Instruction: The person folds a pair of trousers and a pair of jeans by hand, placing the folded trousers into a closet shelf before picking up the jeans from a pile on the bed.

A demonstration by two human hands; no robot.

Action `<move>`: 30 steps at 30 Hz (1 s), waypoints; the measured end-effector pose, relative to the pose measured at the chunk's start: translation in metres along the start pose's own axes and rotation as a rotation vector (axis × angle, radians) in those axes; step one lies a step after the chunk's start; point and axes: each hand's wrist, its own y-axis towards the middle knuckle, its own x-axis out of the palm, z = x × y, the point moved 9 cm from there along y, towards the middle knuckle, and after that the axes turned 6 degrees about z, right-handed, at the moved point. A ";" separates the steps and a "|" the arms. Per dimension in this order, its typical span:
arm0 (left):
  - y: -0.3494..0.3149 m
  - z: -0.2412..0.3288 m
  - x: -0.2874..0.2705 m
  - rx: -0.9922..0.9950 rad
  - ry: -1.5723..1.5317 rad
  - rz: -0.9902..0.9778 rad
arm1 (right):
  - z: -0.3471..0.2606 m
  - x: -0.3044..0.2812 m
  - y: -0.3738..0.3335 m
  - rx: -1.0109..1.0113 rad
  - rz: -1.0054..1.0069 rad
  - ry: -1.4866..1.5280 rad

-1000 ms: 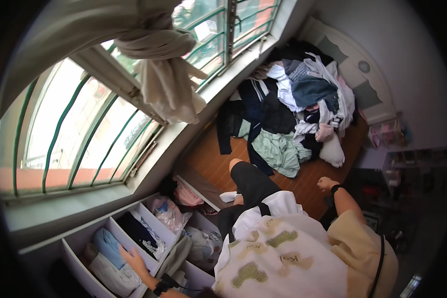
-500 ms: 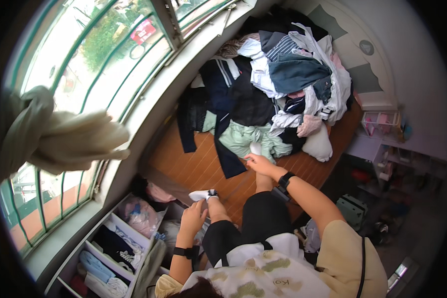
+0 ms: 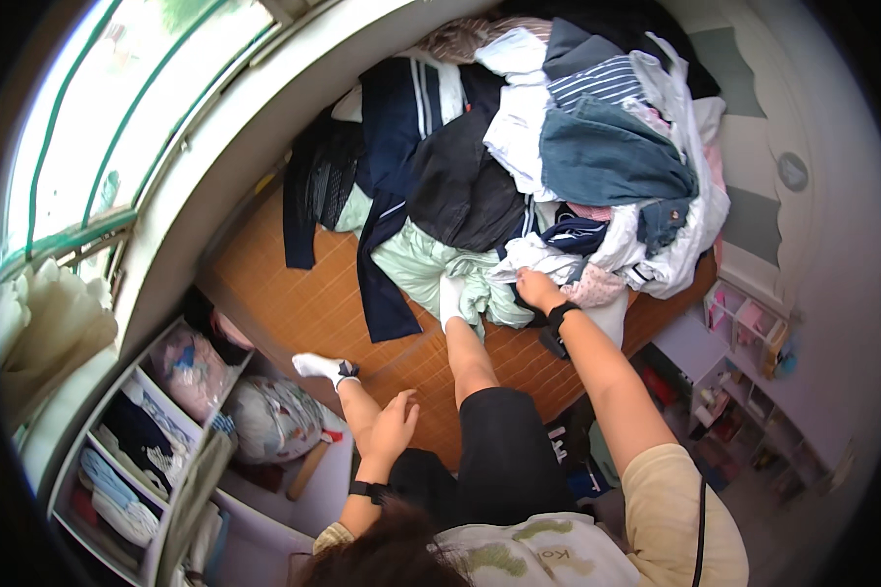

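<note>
A large heap of clothes lies in front of me on a brown slatted mat (image 3: 264, 259). At its near right edge my right hand (image 3: 540, 291) is closed on a white garment (image 3: 536, 256), its fingertips partly hidden in the folds. Beside that hand are a pale pink spotted cloth (image 3: 595, 286) and a dark navy striped piece (image 3: 575, 233). Light green cloth (image 3: 411, 259) spreads to its left, under a black garment (image 3: 465, 191). My left hand (image 3: 392, 426) hovers over my lower leg, holding nothing, fingers loosely apart.
Open compartments of folded clothes (image 3: 117, 499) stand at the lower left, next to a clear bag (image 3: 264, 421). A barred window (image 3: 117, 108) with a tied curtain (image 3: 54, 323) is on the left. A small shelf unit (image 3: 744, 318) stands at the right.
My right hand has moved forward and right, from near my foot to the heap's edge, and closed on the white garment. My view has shifted nearer the heap; my right foot now touches the green cloth.
</note>
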 end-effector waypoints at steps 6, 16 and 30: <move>-0.015 -0.040 0.054 -0.332 -0.339 -0.008 | 0.050 -0.051 0.059 0.121 0.105 -0.423; -0.072 -0.088 0.034 -0.537 -0.530 0.168 | 0.123 -0.066 0.048 0.126 0.260 -0.680; -0.127 -0.111 0.065 -0.287 -0.727 0.262 | 0.111 -0.153 -0.090 -0.015 0.685 -0.434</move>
